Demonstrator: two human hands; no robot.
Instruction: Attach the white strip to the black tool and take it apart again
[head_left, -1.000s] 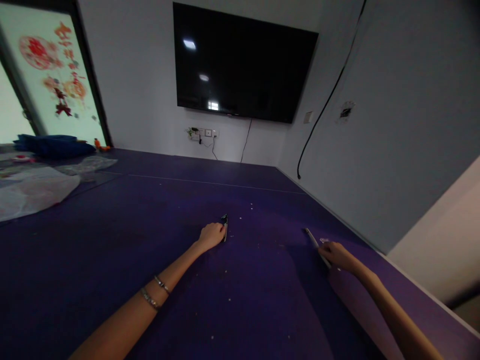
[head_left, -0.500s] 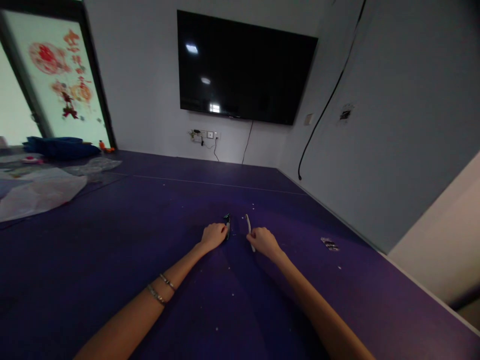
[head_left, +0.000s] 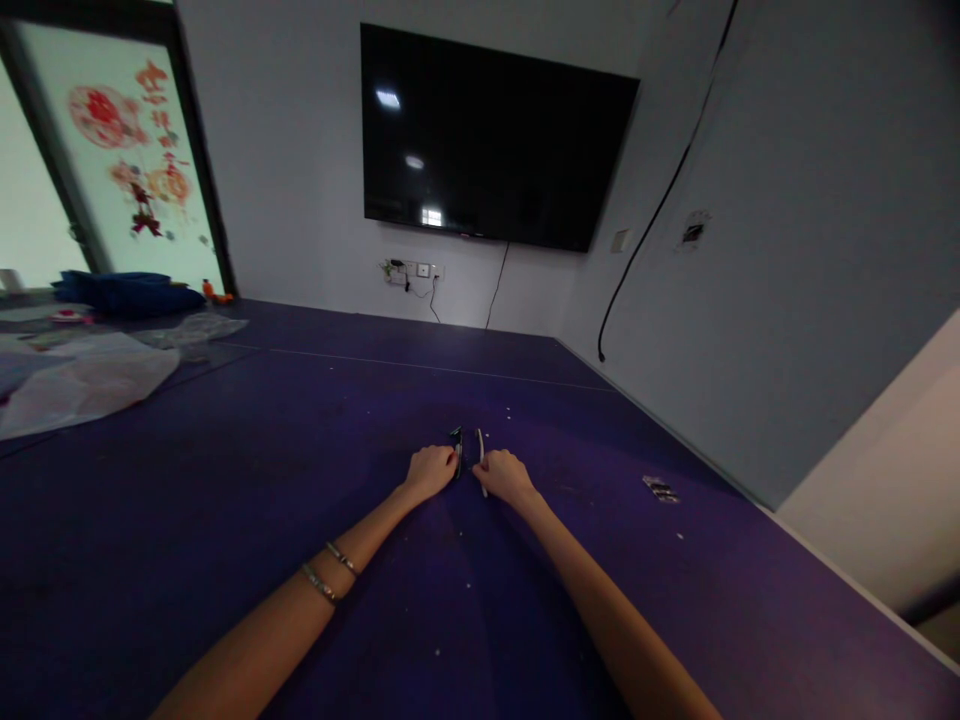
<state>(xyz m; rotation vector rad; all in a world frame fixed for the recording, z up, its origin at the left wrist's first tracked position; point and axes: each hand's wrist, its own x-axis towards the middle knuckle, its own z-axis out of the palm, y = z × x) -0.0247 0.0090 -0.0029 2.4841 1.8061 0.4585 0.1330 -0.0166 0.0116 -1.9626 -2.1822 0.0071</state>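
Observation:
My left hand (head_left: 433,471) is closed around the handle of a dark razor (head_left: 458,452), whose head points away from me. Just to its right, my right hand (head_left: 503,476) grips a slim white toothbrush (head_left: 481,448), held nearly upright in view with its dark-tipped end pointing away. A narrow gap separates the razor and the toothbrush. Both hands are low over the purple surface (head_left: 360,620); whether they rest on it I cannot tell. The fingers' undersides are hidden.
A small dark-and-clear packet (head_left: 661,489) lies to the right, with white specks scattered about. Clear plastic sheeting (head_left: 97,375) and a dark blue bundle (head_left: 127,293) are at the far left. A black cable (head_left: 660,205) hangs along the right wall. A television (head_left: 495,140) hangs ahead.
My right hand has moved left with the toothbrush, narrowing the gap to the razor. My left hand keeps its hold on the razor and has hardly moved.

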